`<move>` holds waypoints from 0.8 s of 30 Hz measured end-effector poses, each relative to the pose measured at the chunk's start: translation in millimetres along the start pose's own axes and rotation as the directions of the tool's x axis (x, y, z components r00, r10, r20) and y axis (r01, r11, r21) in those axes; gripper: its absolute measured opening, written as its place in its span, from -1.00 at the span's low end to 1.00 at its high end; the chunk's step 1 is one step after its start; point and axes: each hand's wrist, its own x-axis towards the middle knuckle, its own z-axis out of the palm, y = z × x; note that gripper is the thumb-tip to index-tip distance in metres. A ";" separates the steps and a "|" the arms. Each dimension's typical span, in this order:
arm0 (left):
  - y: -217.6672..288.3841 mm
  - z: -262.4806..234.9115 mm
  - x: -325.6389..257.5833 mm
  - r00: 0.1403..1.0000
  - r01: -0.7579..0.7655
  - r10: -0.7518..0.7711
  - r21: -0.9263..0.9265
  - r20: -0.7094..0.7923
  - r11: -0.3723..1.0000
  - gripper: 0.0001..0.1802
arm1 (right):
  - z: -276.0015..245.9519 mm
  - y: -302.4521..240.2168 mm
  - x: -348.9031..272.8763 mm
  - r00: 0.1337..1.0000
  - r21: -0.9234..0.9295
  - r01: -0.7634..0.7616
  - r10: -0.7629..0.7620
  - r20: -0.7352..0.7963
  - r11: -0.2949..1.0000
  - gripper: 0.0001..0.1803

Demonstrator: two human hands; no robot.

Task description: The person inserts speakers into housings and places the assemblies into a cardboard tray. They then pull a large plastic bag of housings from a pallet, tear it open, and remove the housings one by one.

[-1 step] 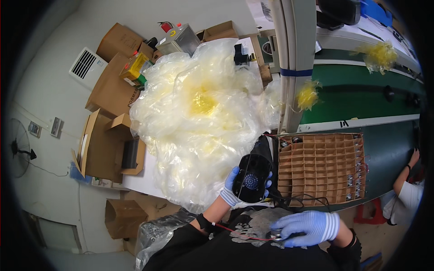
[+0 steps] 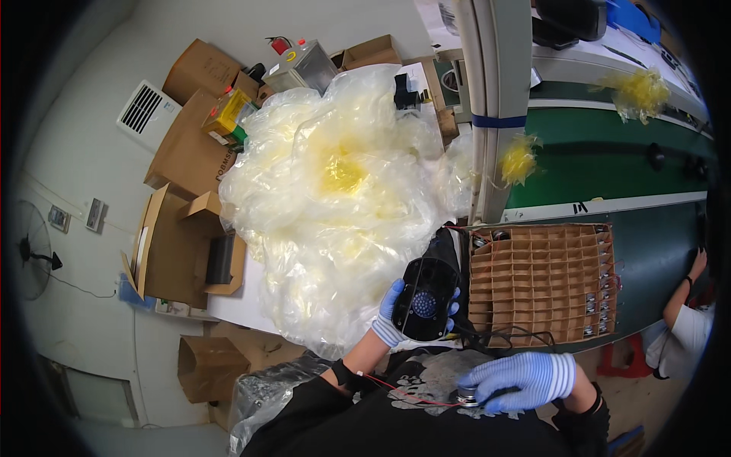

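The left hand [image 2: 392,308], in a blue knit glove with a striped cuff, was clasped around a black plastic speaker housing [image 2: 426,293] — a smooth, rounded, teardrop-shaped shell with a round perforated grille of small dots on its face — and held it upright just at the near edge of the white table [image 2: 236,308]. The right hand [image 2: 525,378], gloved the same way, lay curled low at about five o'clock from the housing, its fingers closed over a small round metallic speaker driver [image 2: 466,395] pressed near the dark shirt. One thin red wire [image 2: 403,392] ran from the driver leftward toward the left wrist, and black cable looped loosely between housing and driver. At three o'clock from the housing, touching-close, stood one brown cardboard divider tray [image 2: 544,282], a stiff grid of many small square cells, some at its right edge holding small dark parts, too small to count. At eleven o'clock rose one large crinkled heap of translucent, yellowish plastic bags [image 2: 343,190], glossy and billowing, covering most of the table. Beyond it, from nine to twelve o'clock, lay several flattened and open brown cardboard boxes [image 2: 186,152] — at least five. At two o'clock ran a smooth green conveyor belt [image 2: 609,156] bearing two crumpled yellow plastic wads [image 2: 520,160]. At the far right edge, another person's arm [image 2: 681,293] reached toward the belt.
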 end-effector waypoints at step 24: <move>-27.2 9.9 8.4 0.998 0.045 -0.032 0.278 -0.051 0.959 -0.16 | -8.4 -5.8 44.7 0.788 -0.687 -0.289 -0.242 -0.566 0.667 -0.70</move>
